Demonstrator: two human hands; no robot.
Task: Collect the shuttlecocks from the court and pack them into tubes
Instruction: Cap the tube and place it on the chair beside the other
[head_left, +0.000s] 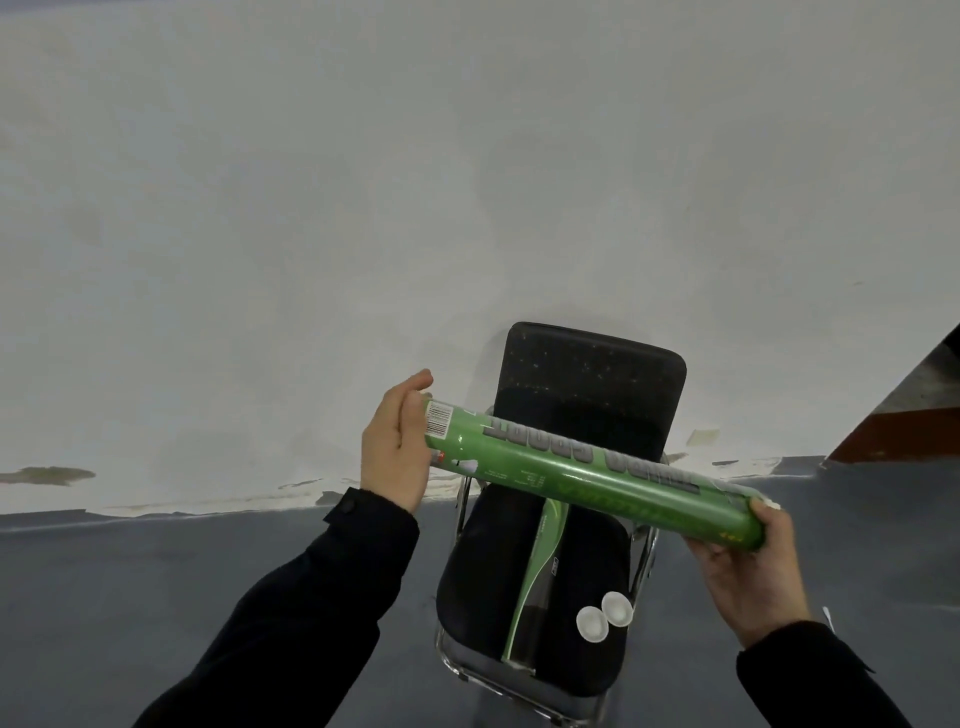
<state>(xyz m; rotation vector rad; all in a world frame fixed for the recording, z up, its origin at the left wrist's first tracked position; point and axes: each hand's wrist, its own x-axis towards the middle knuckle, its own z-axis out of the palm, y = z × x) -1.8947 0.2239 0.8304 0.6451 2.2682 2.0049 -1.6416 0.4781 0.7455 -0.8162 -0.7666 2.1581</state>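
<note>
Standing before a black folding chair (587, 395), the person held a green tube (587, 473) crosswise above its seat, tilted down toward the right; the left hand (395, 457) lay flat against the tube's left end, fingers straight and together, pressing rather than gripping; the right hand (748, 577) curled round the other end from below, clamped on it; a second green tube (535, 587) lay lengthwise on the seat; two white caps (605, 616) sat side by side just right of it.

tube (571, 483) left end: behind left hand (395, 447) | chair (587, 384) legs: cropped
</note>
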